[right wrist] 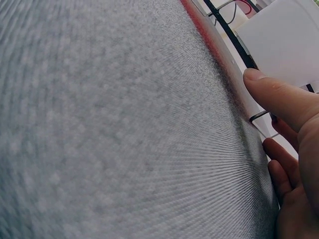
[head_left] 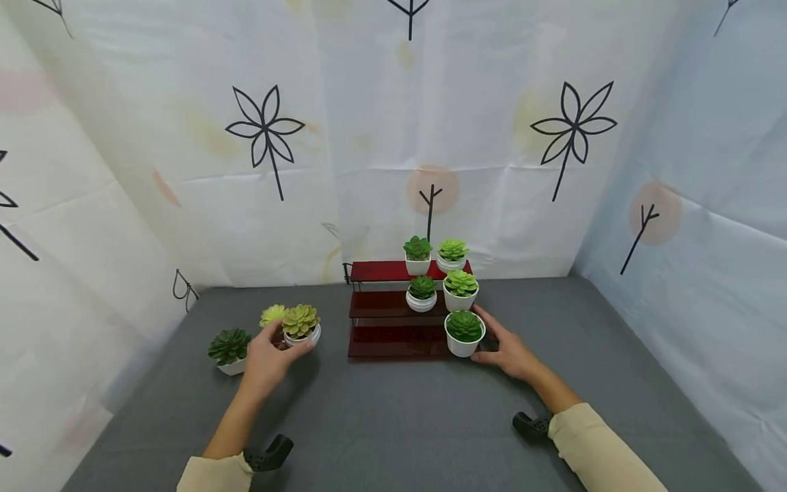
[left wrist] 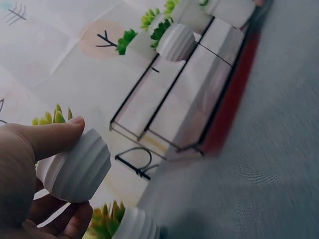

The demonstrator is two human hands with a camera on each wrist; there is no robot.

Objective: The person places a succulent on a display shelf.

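Note:
My left hand [head_left: 267, 362] holds a potted succulent [head_left: 301, 322] with yellow-green leaves, raised at the left. In the left wrist view, thumb and fingers pinch its white ribbed pot [left wrist: 75, 167]. At the lowest step's right end of a dark red three-tier stand [head_left: 393, 342] is a dark green succulent in a white pot [head_left: 464, 333]. My right hand [head_left: 507, 352] grips that pot from the right, thumb at its front. The right wrist view shows the thumb against the smooth white pot [right wrist: 281, 45], the other fingers bent beside the stand's end.
The stand's upper tiers bear a dark green succulent [head_left: 418, 256], a bright green one [head_left: 452, 254], a small dark one [head_left: 421, 294] and another bright one [head_left: 460, 290]. Left on the grey table [head_left: 393, 430] are a dark succulent [head_left: 229, 352] and a yellow-green one [head_left: 272, 314].

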